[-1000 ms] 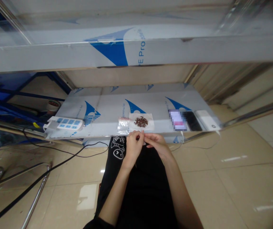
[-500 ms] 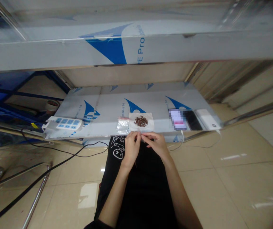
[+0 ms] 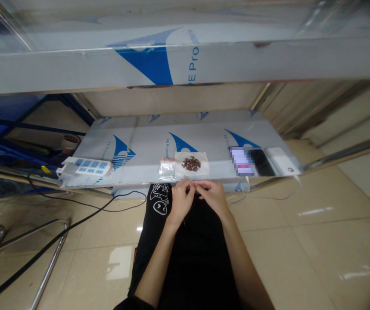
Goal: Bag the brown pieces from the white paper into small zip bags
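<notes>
My left hand [image 3: 182, 199] and my right hand [image 3: 211, 196] meet over my lap, just in front of the shelf edge. The fingertips of both are pinched close together. Whatever they hold is too small and too hidden to make out. Just beyond them a pile of small dark brown pieces [image 3: 191, 164] lies on a white sheet [image 3: 204, 171]. Left of the sheet, a clear plastic zip bag [image 3: 166, 169] with a reddish top edge rests flat, near my left hand.
The low shelf [image 3: 146, 137] wears printed protective film. A white power strip [image 3: 92, 166] lies at its left end. On the right lie a lit phone [image 3: 241, 161], a black phone [image 3: 261, 162] and a white power bank [image 3: 281, 161] with cables. An upper shelf [image 3: 75, 73] overhangs.
My left hand has shifted slightly to the right and its fingers have curled in closer to the right hand's. The things on the shelf stay put.
</notes>
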`<state>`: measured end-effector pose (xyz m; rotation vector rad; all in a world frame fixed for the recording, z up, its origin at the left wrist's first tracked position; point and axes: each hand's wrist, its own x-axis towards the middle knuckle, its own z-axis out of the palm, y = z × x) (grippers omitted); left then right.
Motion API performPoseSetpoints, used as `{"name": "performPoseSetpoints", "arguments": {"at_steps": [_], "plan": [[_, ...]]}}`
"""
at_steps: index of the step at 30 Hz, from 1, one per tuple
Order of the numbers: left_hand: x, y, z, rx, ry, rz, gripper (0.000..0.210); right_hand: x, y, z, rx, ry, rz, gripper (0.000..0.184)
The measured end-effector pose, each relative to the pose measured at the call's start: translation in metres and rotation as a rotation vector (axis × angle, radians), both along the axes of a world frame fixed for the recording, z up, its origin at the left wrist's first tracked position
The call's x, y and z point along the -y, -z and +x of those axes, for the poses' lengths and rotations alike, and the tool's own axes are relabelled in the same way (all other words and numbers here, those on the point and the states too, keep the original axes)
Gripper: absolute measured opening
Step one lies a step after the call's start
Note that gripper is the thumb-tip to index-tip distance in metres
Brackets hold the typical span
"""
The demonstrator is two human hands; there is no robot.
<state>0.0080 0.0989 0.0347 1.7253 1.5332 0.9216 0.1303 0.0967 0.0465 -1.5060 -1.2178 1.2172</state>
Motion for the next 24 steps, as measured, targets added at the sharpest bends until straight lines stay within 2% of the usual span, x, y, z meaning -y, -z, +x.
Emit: {"name": "performPoseSetpoints", "arguments": {"at_steps": [5, 10, 12, 16, 19, 22, 24], "plan": [[0.002, -0.002, 0.002, -0.076, -0.051, 0.004, 0.02, -0.001, 0.005, -0.002, 0.081, 0.027, 0.054, 0.027], [0.005, -0.009, -0.002, -0.157, -0.143, 0.0, 0.02, -0.006, 0.012, 0.007, 0.191, 0.166, 0.108, 0.026], [0.006, -0.01, -0.003, -0.163, -0.155, 0.006, 0.021, -0.007, 0.012, 0.01, 0.217, 0.173, 0.124, 0.023], [0.006, -0.011, -0.003, -0.16, -0.143, 0.046, 0.018, -0.005, 0.005, 0.008, 0.276, 0.052, 0.208, 0.015], [0.007, -0.011, -0.003, -0.187, -0.132, 0.09, 0.015, -0.002, -0.003, 0.005, 0.396, -0.063, 0.253, 0.019], [0.007, -0.01, -0.007, -0.242, -0.115, 0.14, 0.017, -0.001, -0.005, 0.004, 0.475, -0.128, 0.222, 0.024], [0.005, -0.009, -0.011, -0.262, -0.047, 0.17, 0.018, 0.0, -0.003, 0.004, 0.456, -0.135, 0.179, 0.021]]}}
